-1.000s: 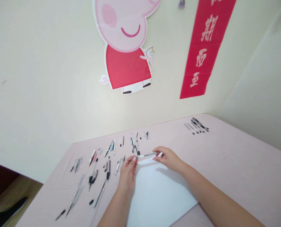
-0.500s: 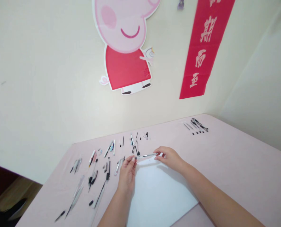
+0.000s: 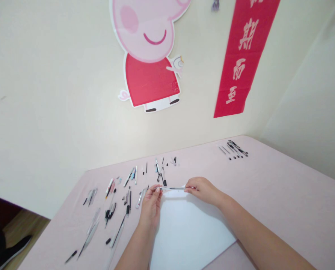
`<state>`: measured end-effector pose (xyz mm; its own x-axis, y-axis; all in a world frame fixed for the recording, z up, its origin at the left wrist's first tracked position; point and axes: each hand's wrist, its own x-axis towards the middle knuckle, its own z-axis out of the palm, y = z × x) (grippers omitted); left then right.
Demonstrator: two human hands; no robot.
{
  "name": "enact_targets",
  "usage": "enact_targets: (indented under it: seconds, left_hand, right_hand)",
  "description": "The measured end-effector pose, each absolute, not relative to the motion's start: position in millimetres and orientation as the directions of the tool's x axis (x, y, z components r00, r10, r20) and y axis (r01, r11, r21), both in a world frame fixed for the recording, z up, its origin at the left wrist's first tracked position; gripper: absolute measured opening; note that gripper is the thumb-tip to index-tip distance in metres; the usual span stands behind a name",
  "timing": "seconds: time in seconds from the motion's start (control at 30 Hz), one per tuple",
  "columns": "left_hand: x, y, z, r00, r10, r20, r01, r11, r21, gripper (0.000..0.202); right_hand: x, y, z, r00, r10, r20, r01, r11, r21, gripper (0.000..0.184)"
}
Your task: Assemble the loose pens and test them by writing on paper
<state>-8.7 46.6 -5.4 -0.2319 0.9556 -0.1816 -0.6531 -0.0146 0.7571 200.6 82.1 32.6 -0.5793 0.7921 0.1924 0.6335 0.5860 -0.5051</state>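
Since end-holds likely steadied it, my left grip (image 3: pixel 151 204) pinched the clear pen (image 3: pixel 171 188) at nine o'clock, my right grip (image 3: pixel 203 190) at three.

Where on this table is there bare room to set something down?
Widest: the pink table right of the right hand, up to the far-right pens. Smaller: the white sheet between the forearms, short of the held pen. Crowded: left of the left hand, where pen parts lie scattered.

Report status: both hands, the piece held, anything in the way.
Left hand pinching one end of slim clear pen part; right hand gripping the other. Held above white sheet, near far edge. Loose pen pieces close beyond left hand; none appears blocking.
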Motion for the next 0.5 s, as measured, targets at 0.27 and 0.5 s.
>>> enact_targets:
  seconds: [0.27, 0.5]
  left_hand:
    - [-6.7, 45.7, -6.1, -0.268, 0.945, -0.189, -0.621, -0.019, 0.783, 0.024]
    - [-5.1, 44.9, -4.9, -0.274, 0.947, -0.166, -0.567, -0.020, 0.823, 0.025]
  right_hand:
    - [200.3, 81.2, 30.9, -0.541, 0.822, 0.177, 0.653, 0.544, -0.527, 0.015]
    - [198.8, 81.1, 29.6, -0.522, 0.822, 0.226, 0.722, 0.567, -0.396, 0.009]
